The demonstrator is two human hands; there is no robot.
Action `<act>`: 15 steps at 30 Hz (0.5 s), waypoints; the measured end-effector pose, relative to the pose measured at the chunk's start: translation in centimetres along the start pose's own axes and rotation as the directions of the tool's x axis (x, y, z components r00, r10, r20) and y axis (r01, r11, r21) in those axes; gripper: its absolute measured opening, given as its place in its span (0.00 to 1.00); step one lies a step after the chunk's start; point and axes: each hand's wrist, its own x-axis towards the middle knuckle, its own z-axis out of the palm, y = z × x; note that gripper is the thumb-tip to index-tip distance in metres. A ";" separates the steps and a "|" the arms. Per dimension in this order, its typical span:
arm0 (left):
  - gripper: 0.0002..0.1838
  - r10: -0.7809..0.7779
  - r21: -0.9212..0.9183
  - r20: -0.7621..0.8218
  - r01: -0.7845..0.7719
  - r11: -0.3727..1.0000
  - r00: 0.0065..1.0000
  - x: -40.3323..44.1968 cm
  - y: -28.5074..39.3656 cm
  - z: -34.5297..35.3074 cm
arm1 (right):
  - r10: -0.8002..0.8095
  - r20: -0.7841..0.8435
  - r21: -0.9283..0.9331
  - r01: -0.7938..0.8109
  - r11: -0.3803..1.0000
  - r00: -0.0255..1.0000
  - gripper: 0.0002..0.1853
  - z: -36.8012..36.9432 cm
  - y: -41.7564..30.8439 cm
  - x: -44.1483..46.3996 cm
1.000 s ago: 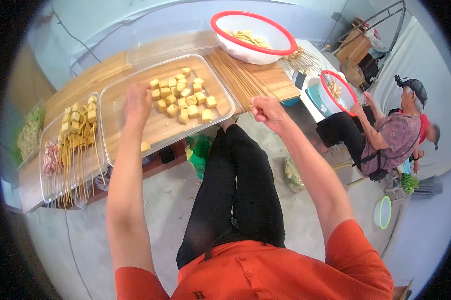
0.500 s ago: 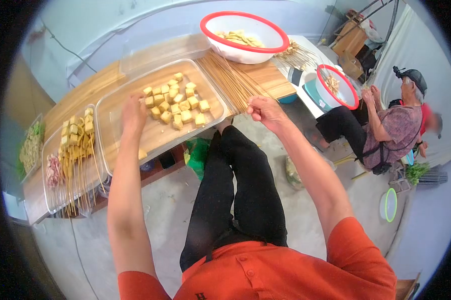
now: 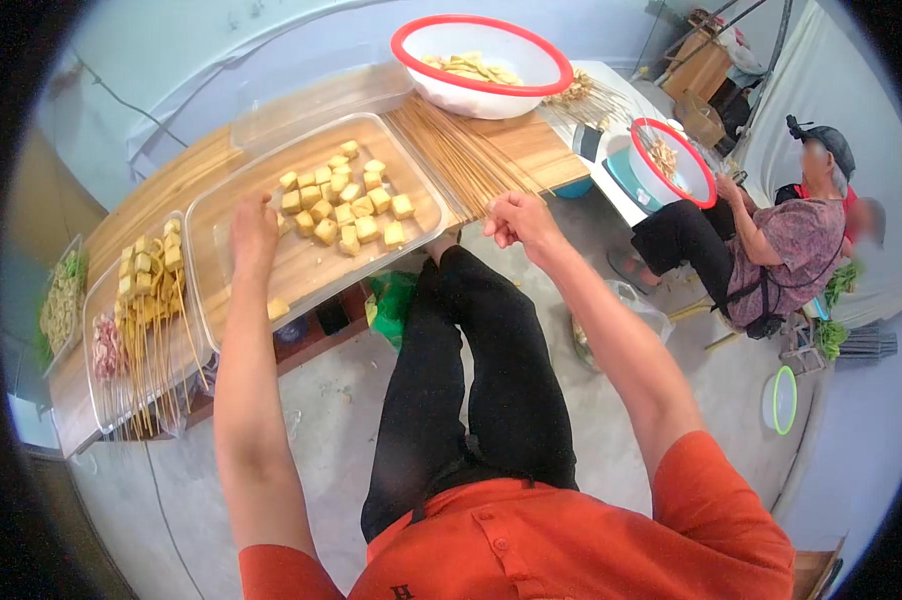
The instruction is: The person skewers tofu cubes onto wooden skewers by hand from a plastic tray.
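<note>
Yellow tofu cubes (image 3: 343, 200) lie loose in a clear plastic tray (image 3: 233, 160). Over the tray's left part is my left hand (image 3: 254, 235), its fingers pinched together. A cube sits just right of that hand; whether the fingertips hold one is hidden. My right hand (image 3: 524, 222) is closed in front of the table edge, by the near ends of a spread of bamboo skewers (image 3: 461, 150). Anything between its fingers is too small to make out. Left of the tray, another clear tray holds loaded skewers (image 3: 151, 290) with tofu cubes and pink pieces (image 3: 109, 348).
A red-rimmed white basin (image 3: 486, 90) with pale slices stands at the back. On the white table at right are a smaller red-rimmed basin (image 3: 671, 165) and more skewers (image 3: 581, 95). A seated person (image 3: 786, 240) works there. A green bag (image 3: 396, 305) hangs below the table.
My left hand has drawn slightly left, away from the cubes. My right hand has shifted a little left beside the skewer ends. The view has tilted slightly.
</note>
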 end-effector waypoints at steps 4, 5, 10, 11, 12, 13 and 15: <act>0.16 -0.019 0.008 -0.005 0.019 1.000 1.000 -0.3 0.5 -0.6 | 0.002 0.027 0.060 -0.003 0.998 1.000 0.06 -0.7 1.2 0.7; 0.16 -0.031 0.011 -0.011 0.031 0.999 0.999 -0.5 0.8 -1.0 | 0.046 0.092 0.214 -0.065 0.975 0.995 0.05 -0.9 1.6 0.8; 0.17 -0.035 0.041 0.003 0.035 0.999 0.999 0.1 -0.1 -0.7 | 0.086 0.203 0.463 -0.173 0.869 0.975 0.06 -0.9 2.2 -0.4; 0.17 -0.032 0.052 0.002 0.032 0.998 0.999 0.1 -0.1 -0.6 | 0.065 0.225 0.468 -0.166 0.868 0.972 0.06 -0.8 2.3 -0.8; 0.17 -0.031 0.053 0.004 0.030 0.998 1.000 0.0 0.1 -0.8 | 0.042 0.246 0.472 -0.158 0.867 0.968 0.06 -0.7 2.2 -1.3; 0.17 -0.041 0.039 0.017 0.040 0.998 0.999 -0.1 0.3 -1.0 | 0.043 0.244 0.474 -0.158 0.866 0.969 0.06 -0.6 2.1 -1.7; 0.17 -0.049 0.024 0.034 0.048 0.999 0.998 -0.2 0.8 -1.2 | 0.034 0.233 0.410 -0.130 0.903 0.972 0.06 -0.3 2.1 -2.2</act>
